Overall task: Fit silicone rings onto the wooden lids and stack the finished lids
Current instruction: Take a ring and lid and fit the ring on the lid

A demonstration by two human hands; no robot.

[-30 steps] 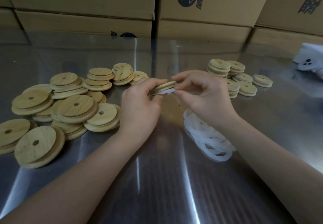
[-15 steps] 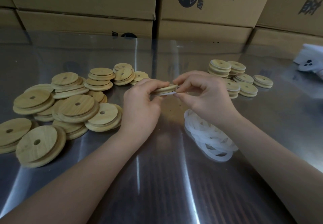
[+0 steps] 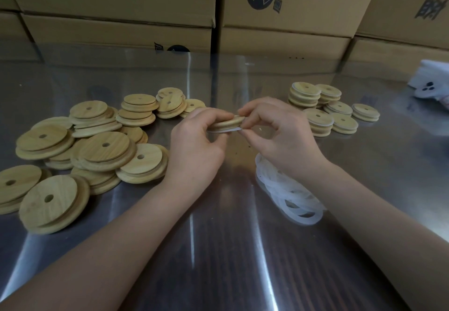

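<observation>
Above the middle of the steel table I hold one round wooden lid [image 3: 228, 123] edge-on between both hands. My left hand [image 3: 194, 145] grips its left rim and my right hand [image 3: 279, 136] pinches its right rim. A white silicone ring [image 3: 224, 130] shows along the lid's lower edge. A loose heap of bare wooden lids [image 3: 102, 148] with centre holes covers the table's left side. Finished lids [image 3: 320, 106] stand in short stacks at the back right. A pile of translucent silicone rings [image 3: 289, 194] lies under my right wrist.
The steel table [image 3: 218, 250] is shiny and reflective. Printed cardboard boxes [image 3: 279, 14] form a wall along its far edge. A white object [image 3: 430, 85] with dark spots lies at the far right edge.
The lid has tilted slightly between my fingers, and my fingertips have shifted along its rim. The white ring is again visible under its lower edge. The piles have not moved.
</observation>
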